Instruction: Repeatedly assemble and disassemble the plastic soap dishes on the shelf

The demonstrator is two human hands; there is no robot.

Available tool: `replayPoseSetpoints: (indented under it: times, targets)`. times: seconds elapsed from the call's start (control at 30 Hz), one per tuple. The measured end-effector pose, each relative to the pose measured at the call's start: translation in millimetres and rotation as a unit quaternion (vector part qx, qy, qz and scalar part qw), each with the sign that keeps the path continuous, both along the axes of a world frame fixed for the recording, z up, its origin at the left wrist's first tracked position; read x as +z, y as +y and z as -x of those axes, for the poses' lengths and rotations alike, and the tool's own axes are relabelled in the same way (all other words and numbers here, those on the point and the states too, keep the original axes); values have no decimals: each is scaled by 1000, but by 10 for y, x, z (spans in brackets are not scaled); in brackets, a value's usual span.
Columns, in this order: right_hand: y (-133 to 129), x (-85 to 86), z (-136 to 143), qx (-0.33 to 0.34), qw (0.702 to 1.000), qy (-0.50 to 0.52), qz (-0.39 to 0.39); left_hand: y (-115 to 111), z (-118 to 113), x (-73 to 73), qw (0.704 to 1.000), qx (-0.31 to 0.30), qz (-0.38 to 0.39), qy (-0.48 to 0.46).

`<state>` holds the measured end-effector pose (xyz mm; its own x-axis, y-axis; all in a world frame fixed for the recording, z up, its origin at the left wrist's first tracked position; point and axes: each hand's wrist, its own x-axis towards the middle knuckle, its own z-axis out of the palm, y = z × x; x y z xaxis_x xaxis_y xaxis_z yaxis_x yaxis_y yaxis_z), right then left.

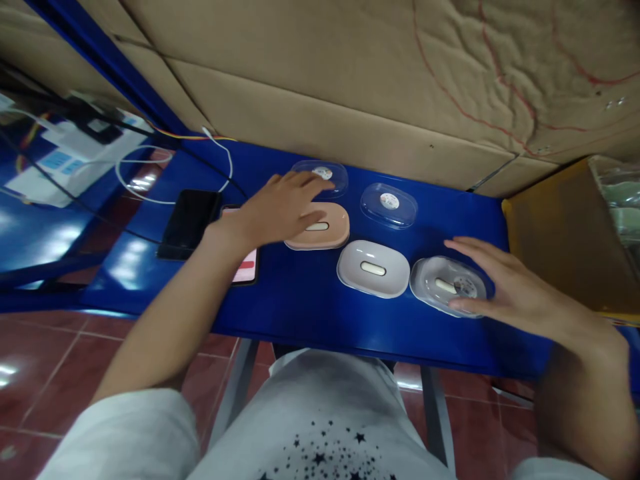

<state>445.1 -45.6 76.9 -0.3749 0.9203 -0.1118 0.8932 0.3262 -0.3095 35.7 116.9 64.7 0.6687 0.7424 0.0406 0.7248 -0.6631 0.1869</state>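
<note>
"Two hands, fingers spread?"

"Yes: left hand (277,208) over the peach oval plastic dish (336,227), toward the blue bench's (295,300) back edge; right hand (520,290) around the clear-lidded grey oval dish (426,290), toward the right edge."

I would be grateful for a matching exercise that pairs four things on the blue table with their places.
1. Peach oval dish
2. Uncovered pale grey oval dish
3. Pale grey oval dish under a clear lid
4. Flat black rectangular object

A. Overlapped in view by the thumb of the right hand
B. Farthest left of the four
C. Between the other two dishes
D. Overlapped in view by the thumb of the left hand

Pairs: 1-D, 2-C, 3-A, 4-B
</note>
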Motion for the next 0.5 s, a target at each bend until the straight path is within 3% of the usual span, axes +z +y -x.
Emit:
replayPoseSetpoints:
  times: [0.13, 0.2, 0.27, 0.4, 0.5]
  targets:
    - [-375, -218, -91, -22, 1000, -1, 4, -569, 32, -103, 993, -95, -14, -65]
    - [-413, -225, -80, -22, 999, 21, 9, -775, 32, -173, 985, -154, -2, -73]
    - [-381, -146, -91, -32, 998, 56, 24, -930, 53, -243, 984, -168, -10, -53]
    - [-63, 7, -214, -65, 990, 127, 22, -1157, 131, -330, 986, -161, -27, -42]
    - [395, -89, -323, -89, 989, 116, -19, -1239, 150, -342, 985, -165, -33, -48]
